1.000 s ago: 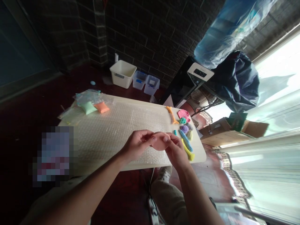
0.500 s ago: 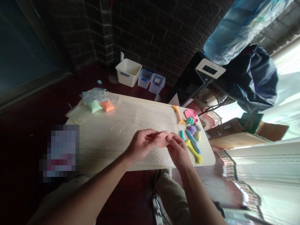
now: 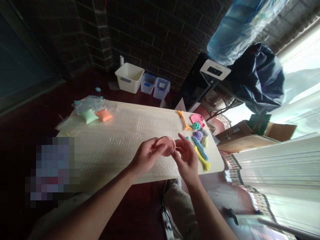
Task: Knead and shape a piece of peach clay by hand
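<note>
A flattened, round piece of pink modelling clay (image 3: 166, 146) is held up over the table. My left hand (image 3: 147, 154) grips its left side, thumb on the near face and fingers behind. At the right edge of the clay, my right hand (image 3: 186, 156) has its thumb tip and some fingers on the rim, with one finger lifted away. Right of my hands lie modelled clay pieces: a yellow bone-like shape (image 3: 203, 160), a blue stick (image 3: 200, 148), a purple lump (image 3: 198, 134), an orange bone-like shape (image 3: 183, 120), a teal openwork ball (image 3: 196, 125) and a pink flat shape (image 3: 197, 119).
Bubble wrap (image 3: 125, 140) covers much of the table. Bags of green clay (image 3: 88, 116) and orange clay (image 3: 104, 115) lie at its far left. A cream bin (image 3: 129, 80) and two clear boxes (image 3: 162, 89) stand on the floor behind. Cardboard boxes (image 3: 245, 141) are at right.
The pink clay has turned slightly and shifted left in view. My right hand has loosened, its fingers spreading and one lifting, while my left hand keeps its grip. The view has swung a little right.
</note>
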The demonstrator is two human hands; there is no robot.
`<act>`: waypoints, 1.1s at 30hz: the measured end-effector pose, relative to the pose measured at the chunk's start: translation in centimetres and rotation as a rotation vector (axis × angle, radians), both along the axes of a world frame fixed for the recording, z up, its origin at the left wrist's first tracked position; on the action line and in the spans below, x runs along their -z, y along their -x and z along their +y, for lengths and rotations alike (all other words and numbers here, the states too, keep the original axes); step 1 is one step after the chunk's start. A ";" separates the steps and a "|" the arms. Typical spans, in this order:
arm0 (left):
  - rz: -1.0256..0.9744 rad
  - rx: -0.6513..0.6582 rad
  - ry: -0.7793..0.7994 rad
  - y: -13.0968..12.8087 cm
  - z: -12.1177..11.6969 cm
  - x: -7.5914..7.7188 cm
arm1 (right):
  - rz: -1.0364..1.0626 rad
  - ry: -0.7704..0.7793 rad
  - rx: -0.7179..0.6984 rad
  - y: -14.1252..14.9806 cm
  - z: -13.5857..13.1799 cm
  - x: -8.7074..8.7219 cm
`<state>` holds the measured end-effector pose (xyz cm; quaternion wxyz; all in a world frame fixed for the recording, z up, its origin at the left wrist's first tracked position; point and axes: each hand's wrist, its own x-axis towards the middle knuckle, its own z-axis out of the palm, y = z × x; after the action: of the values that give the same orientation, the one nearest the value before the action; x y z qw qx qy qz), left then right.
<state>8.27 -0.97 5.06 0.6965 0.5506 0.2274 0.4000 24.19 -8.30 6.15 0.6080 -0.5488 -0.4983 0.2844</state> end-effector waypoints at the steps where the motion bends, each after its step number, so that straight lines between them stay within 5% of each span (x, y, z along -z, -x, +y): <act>1: 0.006 0.030 -0.006 0.0 -0.1 0.1 | -0.074 -0.021 0.002 -0.3 -0.1 -0.2; 8: 0.062 0.058 -0.078 0.1 -0.7 -0.1 | -0.426 -0.027 -0.031 -0.1 -0.8 -0.7; 22: 0.032 -0.011 -0.024 0.1 -0.8 -0.9 | -0.308 0.079 -0.041 1.3 -0.8 -0.6; 29: -0.065 0.098 0.224 0.0 -1.1 -1.1 | -0.288 0.069 -0.003 1.6 -0.9 -0.2; 33: -0.090 -0.027 0.230 -0.3 -0.8 -0.6 | -0.325 0.069 0.019 1.7 -0.9 0.0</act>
<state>8.60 -1.78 5.68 0.7592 0.4453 0.2476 0.4050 22.51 -9.18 6.13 0.5027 -0.6130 -0.5747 0.2029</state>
